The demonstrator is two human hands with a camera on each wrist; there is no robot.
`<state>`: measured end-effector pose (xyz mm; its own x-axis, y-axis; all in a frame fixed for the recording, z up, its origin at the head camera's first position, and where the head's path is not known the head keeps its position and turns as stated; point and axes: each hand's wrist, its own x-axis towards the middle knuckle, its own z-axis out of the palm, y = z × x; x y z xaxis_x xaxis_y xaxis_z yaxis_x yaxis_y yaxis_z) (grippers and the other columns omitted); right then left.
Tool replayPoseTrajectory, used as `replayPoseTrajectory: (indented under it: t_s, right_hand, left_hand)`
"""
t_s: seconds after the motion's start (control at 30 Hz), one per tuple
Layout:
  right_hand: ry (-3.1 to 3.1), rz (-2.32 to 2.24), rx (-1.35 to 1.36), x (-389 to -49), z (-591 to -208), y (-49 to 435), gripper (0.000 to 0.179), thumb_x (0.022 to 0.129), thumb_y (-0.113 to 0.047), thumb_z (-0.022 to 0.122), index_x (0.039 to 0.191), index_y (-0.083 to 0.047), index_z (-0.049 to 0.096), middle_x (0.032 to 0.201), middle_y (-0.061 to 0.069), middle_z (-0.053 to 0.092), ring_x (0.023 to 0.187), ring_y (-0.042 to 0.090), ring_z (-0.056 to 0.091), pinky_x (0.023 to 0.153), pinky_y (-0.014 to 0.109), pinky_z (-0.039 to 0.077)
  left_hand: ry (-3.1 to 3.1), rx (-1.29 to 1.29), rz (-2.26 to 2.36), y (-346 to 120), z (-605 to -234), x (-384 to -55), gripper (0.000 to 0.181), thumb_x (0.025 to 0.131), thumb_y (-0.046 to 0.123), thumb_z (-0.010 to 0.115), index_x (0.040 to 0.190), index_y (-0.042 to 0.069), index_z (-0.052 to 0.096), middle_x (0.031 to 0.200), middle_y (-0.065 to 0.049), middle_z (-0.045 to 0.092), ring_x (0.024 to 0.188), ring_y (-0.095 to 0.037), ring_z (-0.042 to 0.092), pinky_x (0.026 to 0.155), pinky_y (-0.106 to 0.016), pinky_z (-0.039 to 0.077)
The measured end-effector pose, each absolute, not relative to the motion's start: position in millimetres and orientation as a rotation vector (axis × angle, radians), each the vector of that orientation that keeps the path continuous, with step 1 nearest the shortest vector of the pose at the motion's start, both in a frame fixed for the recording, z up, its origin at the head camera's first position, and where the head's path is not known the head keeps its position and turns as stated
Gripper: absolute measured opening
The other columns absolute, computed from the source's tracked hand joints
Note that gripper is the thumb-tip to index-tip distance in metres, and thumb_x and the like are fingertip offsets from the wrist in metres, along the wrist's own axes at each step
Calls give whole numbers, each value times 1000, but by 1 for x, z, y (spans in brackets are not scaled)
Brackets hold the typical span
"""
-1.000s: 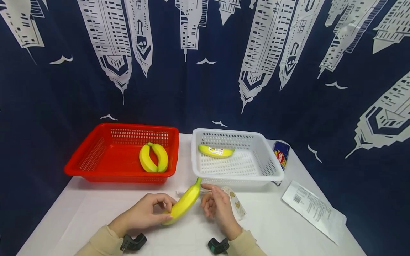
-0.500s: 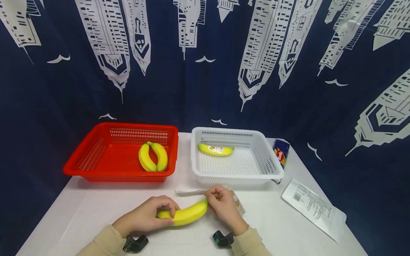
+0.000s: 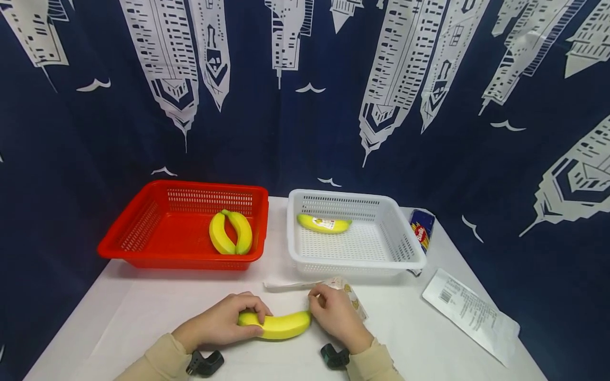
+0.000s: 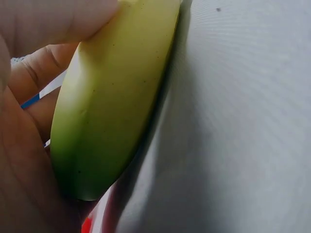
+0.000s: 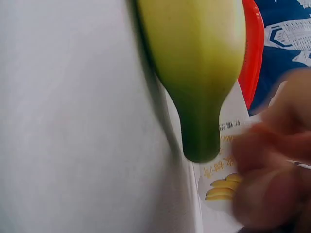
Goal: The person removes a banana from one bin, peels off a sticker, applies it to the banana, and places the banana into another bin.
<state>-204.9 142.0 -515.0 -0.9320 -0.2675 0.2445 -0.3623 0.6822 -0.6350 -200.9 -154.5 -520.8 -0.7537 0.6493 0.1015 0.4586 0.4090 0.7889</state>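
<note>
A yellow banana (image 3: 288,325) with greenish ends lies level low over the white table, its stem toward the right. My left hand (image 3: 229,320) grips it near its blunt end, thumb in front and fingers behind; the left wrist view shows the green tip (image 4: 90,170) against the palm. My right hand (image 3: 335,315) is just beyond the stem (image 5: 200,141), fingers curled, thumb and forefinger close together. In the right wrist view the blurred fingers (image 5: 267,194) are beside the stem with a gap. Behind them lies a sheet (image 3: 352,299) printed with bananas and lettering.
A red basket (image 3: 181,262) at the back left holds two bananas (image 3: 232,233). Right of it, a white basket (image 3: 357,264) holds one labelled banana (image 3: 324,223). A blue packet (image 3: 422,227) stands beside that basket. A silver pouch (image 3: 469,315) lies on the right.
The banana has come down from a raised tilt to lie level. My right hand, with a finger extended at first, has curled its fingers and now sits just off the stem.
</note>
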Motion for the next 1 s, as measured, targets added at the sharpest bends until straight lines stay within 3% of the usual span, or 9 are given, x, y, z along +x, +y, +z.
replayPoseTrajectory:
  t_s: [0.2,0.4,0.57,0.73,0.83,1.0]
  right_hand:
    - [-2562,996,450,-204,-514,142,27,89,-3,73,116,-6,70,65,-13,53,47,-4,39,42,16,36]
    - [-2603,923,406,-209,-518,142,34,89,-4,75,123,-5,70,61,-13,50,46,-4,36,43,16,36]
    - [-2631,860,320,-214,-524,138,23,91,-9,75,114,-7,74,61,-12,51,48,-1,39,44,18,37]
    - [-2538,857,403,-214,-523,133,12,92,-10,75,103,-13,77,74,-10,64,61,-1,49,54,17,45]
    - [-2388,828,562,-211,-521,133,16,88,-5,78,102,-14,78,78,-10,66,67,-1,50,58,15,45]
    - [-2088,730,822,-209,-519,134,30,77,5,81,102,-12,80,72,-8,65,60,1,45,54,9,38]
  left_hand:
    - [2463,1005,1275,-151,-522,-199,18,91,29,79,93,35,61,114,18,69,106,-5,60,92,-26,46]
    - [2499,1067,1290,-152,-526,-199,22,90,26,80,92,35,61,117,18,69,109,-6,59,93,-27,47]
    - [2560,1167,1340,-156,-526,-201,20,90,28,80,98,34,63,117,13,70,112,-7,60,97,-29,49]
    - [2631,1192,1385,-159,-525,-202,26,91,27,80,115,27,67,124,10,68,117,-10,60,99,-32,52]
    - [2661,1181,1418,-157,-525,-203,40,91,25,80,128,23,65,131,9,66,122,-13,59,100,-37,53]
    - [2766,1172,1472,-154,-525,-202,58,85,17,84,137,21,57,132,7,63,122,-13,60,99,-37,54]
